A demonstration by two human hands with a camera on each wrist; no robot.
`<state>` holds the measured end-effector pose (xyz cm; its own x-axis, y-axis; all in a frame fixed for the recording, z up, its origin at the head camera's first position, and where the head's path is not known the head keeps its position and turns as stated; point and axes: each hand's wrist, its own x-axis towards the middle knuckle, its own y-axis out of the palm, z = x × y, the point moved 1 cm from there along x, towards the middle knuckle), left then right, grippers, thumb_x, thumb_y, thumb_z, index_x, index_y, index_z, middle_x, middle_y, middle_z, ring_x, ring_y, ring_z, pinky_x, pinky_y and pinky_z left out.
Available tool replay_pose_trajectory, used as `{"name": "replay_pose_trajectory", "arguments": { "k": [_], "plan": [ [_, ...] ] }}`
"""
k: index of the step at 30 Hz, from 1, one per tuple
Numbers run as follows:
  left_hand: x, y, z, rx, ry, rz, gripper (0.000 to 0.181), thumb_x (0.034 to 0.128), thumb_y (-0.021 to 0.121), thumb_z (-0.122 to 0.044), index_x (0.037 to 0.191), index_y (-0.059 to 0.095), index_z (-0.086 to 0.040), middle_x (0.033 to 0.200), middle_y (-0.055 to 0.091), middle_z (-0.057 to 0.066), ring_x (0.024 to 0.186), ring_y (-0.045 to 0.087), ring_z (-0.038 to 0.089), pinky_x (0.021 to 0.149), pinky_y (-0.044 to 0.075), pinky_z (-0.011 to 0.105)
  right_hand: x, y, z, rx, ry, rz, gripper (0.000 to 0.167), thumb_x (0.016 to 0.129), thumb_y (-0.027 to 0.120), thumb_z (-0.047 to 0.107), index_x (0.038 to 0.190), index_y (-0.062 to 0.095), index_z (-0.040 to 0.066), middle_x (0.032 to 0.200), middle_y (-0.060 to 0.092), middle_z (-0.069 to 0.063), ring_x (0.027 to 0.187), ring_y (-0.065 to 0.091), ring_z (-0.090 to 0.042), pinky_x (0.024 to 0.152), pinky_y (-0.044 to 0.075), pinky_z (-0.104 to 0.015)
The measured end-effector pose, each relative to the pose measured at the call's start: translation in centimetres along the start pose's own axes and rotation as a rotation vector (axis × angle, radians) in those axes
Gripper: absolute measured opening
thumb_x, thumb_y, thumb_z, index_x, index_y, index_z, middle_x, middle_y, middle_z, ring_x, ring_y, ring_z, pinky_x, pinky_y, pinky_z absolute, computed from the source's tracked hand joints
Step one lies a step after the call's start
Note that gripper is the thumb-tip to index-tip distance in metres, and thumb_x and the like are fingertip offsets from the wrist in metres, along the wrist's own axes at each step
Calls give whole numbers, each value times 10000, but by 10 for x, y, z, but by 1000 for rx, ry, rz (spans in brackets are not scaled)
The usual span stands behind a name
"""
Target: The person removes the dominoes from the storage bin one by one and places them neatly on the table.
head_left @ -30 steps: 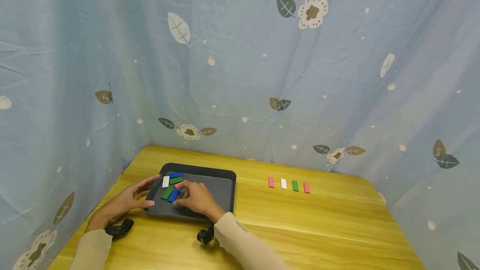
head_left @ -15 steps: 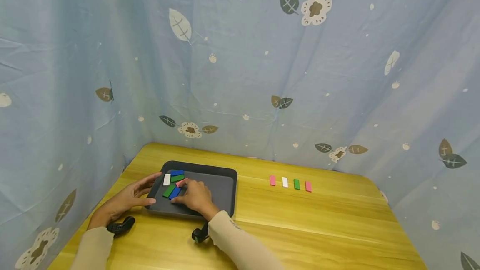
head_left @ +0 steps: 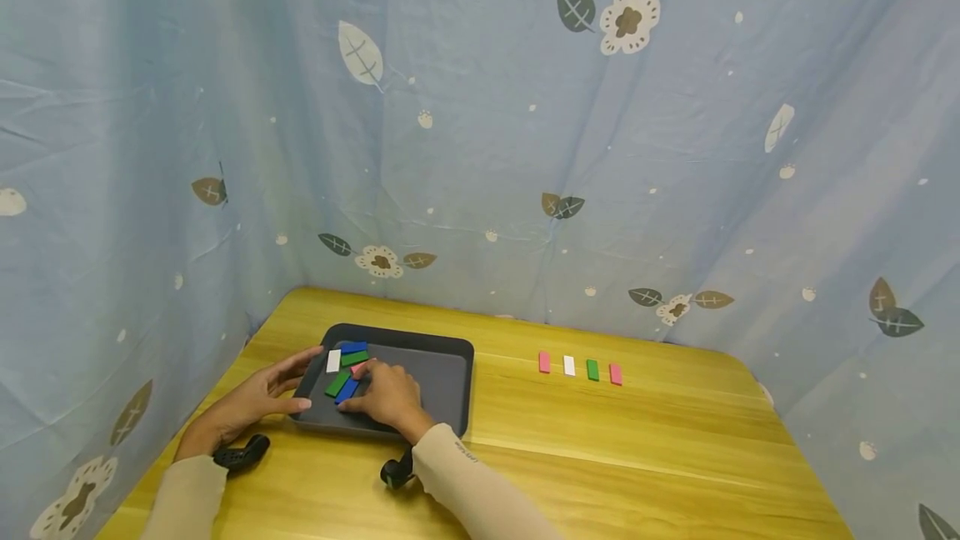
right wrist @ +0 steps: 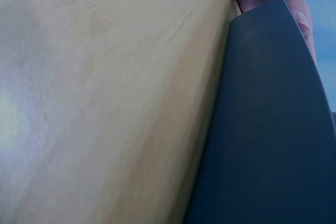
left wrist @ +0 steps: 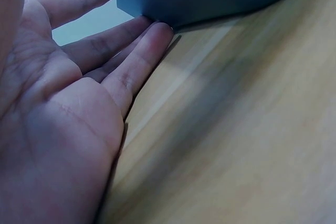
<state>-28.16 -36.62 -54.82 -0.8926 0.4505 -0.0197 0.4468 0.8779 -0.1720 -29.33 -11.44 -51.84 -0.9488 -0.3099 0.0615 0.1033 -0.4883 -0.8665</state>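
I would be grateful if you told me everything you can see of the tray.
The tray is dark grey, rectangular and shallow, with rounded corners, raised walls and a matte look; whether it is metal or plastic, I cannot tell. It sits level, open side up, on the left part of the wooden table. Six tiles show in it, toward its left end. The left hand touches it from outside at that end; the right hand reaches in over the near wall.

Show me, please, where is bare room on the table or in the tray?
The table is bare between the tray and the row of four tiles, and on the near side of that row. Inside the tray, there is room between the right hand and the right rim. The tray's left end is crowded: loose tiles inside, left hand against it.
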Motion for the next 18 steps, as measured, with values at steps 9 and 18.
{"name": "replay_pose_trajectory", "arguments": {
  "k": [9, 18],
  "plan": [
    [-1, 1, 0, -14, 8, 6, 849, 987, 677, -42, 1662, 172, -138, 1690, 94, 207, 1473, 185, 539, 970, 507, 306, -1, 4, 2, -52, 17, -25, 517, 712, 901, 581, 1122, 755, 304, 996, 703, 115, 860, 655, -133, 745, 531, -365],
    [-1, 1, -2, -11, -2, -7, 860, 978, 692, -43, 1662, 181, -145, 1689, 108, 204, 1471, 201, 530, 971, 498, 284, 0, 1, 3, -46, 42, -23, 512, 715, 919, 538, 1125, 773, 269, 935, 716, 74, 840, 659, -137, 717, 538, -348]
  ]
}}
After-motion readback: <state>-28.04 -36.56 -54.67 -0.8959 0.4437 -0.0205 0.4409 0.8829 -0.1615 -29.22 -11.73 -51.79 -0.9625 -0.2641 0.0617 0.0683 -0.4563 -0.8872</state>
